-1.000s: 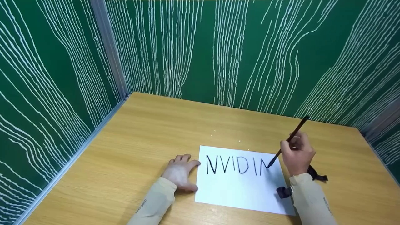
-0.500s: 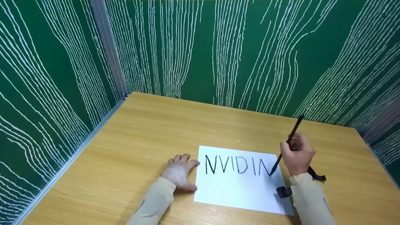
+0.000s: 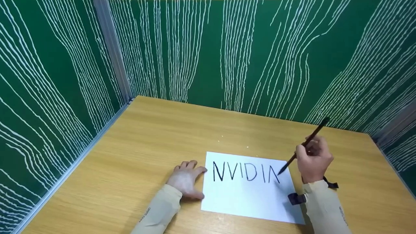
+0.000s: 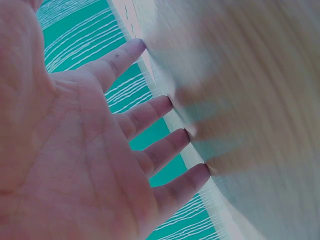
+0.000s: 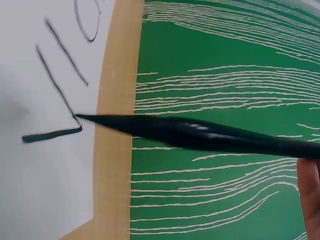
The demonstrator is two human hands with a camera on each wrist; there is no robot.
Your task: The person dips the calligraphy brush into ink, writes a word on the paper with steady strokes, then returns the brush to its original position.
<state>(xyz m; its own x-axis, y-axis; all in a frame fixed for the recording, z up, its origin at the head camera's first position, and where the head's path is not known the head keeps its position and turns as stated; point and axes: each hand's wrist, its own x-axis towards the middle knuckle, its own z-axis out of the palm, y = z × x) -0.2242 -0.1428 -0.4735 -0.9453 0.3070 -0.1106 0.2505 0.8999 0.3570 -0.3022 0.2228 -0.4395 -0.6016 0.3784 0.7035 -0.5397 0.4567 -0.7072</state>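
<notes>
A white sheet of paper [image 3: 247, 201] lies on the table with "NVIDI" and two slanting strokes, joined at the top, written in black. My right hand [image 3: 313, 162] holds a dark ink brush [image 3: 304, 145] between thumb and fingers, its handle leaning up to the right. In the right wrist view the black brush tip [image 5: 107, 120] appears over one slanted stroke; whether it touches the paper, I cannot tell. My left hand [image 3: 185, 180] has its fingers spread at the sheet's left edge, thumb and index finger touching it. Its fingertips [image 4: 201, 172] rest on the tabletop.
A wooden table [image 3: 156, 130] stands against green walls [image 3: 208, 65] with wavy white lines. Small white specks [image 3: 247, 147] lie beyond the sheet. A dark device and strap [image 3: 296, 199] sit on my right wrist.
The right slanting stroke has been drawn down to its foot. My right hand has since moved slightly right, the tip away from that foot, and the brush leans more. My left hand stays put.
</notes>
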